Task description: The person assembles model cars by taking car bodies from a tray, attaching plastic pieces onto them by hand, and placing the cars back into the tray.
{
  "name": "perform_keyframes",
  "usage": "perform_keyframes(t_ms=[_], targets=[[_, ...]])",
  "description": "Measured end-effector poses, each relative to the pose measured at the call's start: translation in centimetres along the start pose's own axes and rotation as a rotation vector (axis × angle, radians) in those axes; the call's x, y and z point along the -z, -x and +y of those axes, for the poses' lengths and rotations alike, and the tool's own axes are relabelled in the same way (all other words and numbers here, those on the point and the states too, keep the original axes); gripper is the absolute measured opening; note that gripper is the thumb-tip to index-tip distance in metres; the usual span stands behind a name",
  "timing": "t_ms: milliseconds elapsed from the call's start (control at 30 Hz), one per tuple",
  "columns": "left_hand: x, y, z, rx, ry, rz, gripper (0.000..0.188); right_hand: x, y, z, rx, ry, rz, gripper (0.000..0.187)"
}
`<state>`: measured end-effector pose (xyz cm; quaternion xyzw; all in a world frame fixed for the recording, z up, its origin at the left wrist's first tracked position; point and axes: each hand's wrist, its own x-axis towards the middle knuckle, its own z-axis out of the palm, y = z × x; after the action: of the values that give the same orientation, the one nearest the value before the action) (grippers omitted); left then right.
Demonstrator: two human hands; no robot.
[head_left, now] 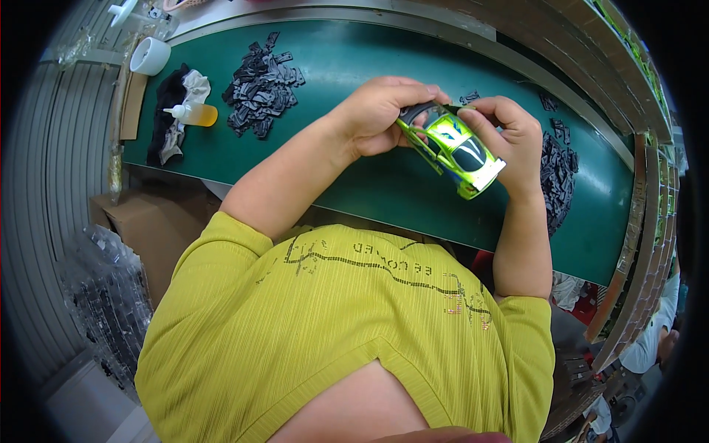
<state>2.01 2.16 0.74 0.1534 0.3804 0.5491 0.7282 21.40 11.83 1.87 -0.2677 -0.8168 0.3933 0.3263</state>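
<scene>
Above the green work table (354,66) I hold a bright green toy car body (452,139) with dark windows between both hands. My left hand (384,112) is closed round its far left end, thumb and fingers at the black part there. On the other side my right hand (509,136) pinches the car's far edge, its thumb and forefinger meeting near a small dark piece that I cannot make out. The car's near end tilts toward me and to the right.
A heap of small black plastic parts (262,85) lies at the left, another pile (559,173) at the right. Left of the first heap are a glue bottle (193,114) with amber liquid, dark cloth (164,111) and a white cup (151,56). Stacked racks (650,207) border the right side.
</scene>
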Motion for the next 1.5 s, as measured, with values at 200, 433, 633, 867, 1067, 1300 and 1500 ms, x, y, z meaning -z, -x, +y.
perform_keyframes(t_ms=[200,433,633,867,1067,1300,1500], targets=[[0.8,0.9,-0.2,-0.033,0.029,0.024,0.029,0.1,0.1,0.1,0.027,-0.140,-0.168,0.012],[0.3,1.6,0.2,-0.026,-0.040,0.024,0.030,-0.3,0.5,0.2,0.099,-0.130,-0.091,0.009],[0.9,1.4,-0.5,-0.014,-0.005,0.051,0.031,-0.9,0.6,0.5,0.074,-0.177,-0.104,0.008],[-0.6,1.9,-0.6,0.008,-0.030,0.132,0.030,-1.0,0.1,-0.2,0.185,-0.103,-0.208,0.010],[0.2,1.7,-0.8,0.004,-0.028,0.113,0.030,-1.3,0.2,-0.4,0.089,-0.071,-0.184,0.010],[0.2,1.7,-1.3,0.031,-0.105,0.093,0.028,-1.0,0.1,0.2,0.155,-0.100,-0.307,0.010],[1.3,0.6,-0.2,-0.211,0.166,0.136,0.020,-0.5,-0.8,2.5,-0.453,-0.858,-0.155,0.030]])
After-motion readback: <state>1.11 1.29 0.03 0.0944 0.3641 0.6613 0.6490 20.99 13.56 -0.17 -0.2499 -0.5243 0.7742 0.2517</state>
